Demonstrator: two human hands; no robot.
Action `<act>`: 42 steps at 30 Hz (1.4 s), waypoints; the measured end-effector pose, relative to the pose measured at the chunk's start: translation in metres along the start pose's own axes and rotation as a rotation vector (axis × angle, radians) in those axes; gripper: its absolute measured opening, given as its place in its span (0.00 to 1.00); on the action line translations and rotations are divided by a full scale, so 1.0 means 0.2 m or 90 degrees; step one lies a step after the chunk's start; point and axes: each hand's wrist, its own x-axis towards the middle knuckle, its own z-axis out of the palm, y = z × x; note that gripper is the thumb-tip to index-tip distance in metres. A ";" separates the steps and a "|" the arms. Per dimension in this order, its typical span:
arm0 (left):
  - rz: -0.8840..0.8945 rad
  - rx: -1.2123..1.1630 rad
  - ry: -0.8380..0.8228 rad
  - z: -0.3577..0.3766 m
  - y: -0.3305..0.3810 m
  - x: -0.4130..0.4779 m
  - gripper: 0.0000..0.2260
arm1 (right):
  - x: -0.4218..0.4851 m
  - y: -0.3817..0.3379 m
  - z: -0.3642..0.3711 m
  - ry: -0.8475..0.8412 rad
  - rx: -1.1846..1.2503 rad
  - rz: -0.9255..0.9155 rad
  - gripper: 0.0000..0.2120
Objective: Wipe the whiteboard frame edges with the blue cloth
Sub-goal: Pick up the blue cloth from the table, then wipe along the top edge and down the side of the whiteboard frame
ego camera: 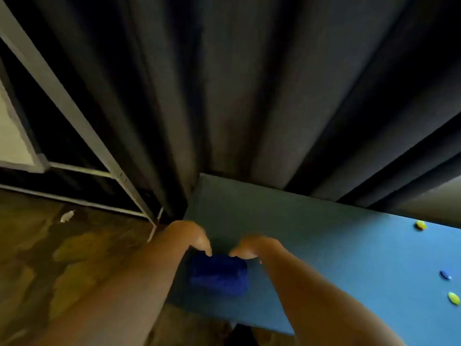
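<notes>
Lower centre: the cloth point(218, 274) lies folded on the table point(336, 245). My left hand point(197, 239) and right hand point(252, 248) meet its far edge, fingers curled. Blur hides whether either grips it. I judge this the pick-up step. Next I carry it to the whiteboard point(11, 136), cut off at far left.

Cloth point(218, 274) on table's point(336, 245) left end; curtain point(237, 83) behind; floor point(50, 258) left

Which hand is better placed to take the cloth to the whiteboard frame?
Probably the left hand: both hands reach the blue cloth, but the whiteboard frame stands on its side; the right hand would cross over.
</notes>
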 end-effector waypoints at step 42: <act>0.488 -1.038 0.568 -0.59 -2.25 -1.86 0.16 | -1.07 -2.54 -0.56 0.061 0.692 -0.644 0.11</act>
